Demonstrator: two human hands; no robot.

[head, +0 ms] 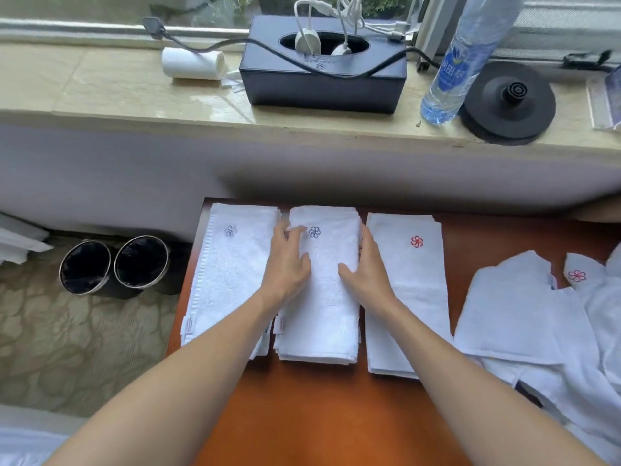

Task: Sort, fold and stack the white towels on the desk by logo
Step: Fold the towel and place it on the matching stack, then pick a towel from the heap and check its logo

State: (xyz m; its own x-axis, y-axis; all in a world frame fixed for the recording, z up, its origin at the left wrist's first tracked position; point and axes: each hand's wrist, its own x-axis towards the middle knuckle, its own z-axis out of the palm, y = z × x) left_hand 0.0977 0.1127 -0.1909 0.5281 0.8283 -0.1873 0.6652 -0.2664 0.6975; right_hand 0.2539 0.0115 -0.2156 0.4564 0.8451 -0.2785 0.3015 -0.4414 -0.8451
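Note:
Three folded stacks of white towels lie side by side on the brown desk. The left stack and the middle stack each show a blue flower logo. A red flower logo marks the right stack. My left hand rests flat on the middle stack's left edge, fingers straight. Against that stack's right edge lies my right hand, fingers extended. A heap of loose white towels covers the desk's right side, one showing a red logo.
Two round black bins stand on the carpet left of the desk. The stone sill behind holds a dark tissue box with cables, a rolled white towel, a water bottle and a black kettle base.

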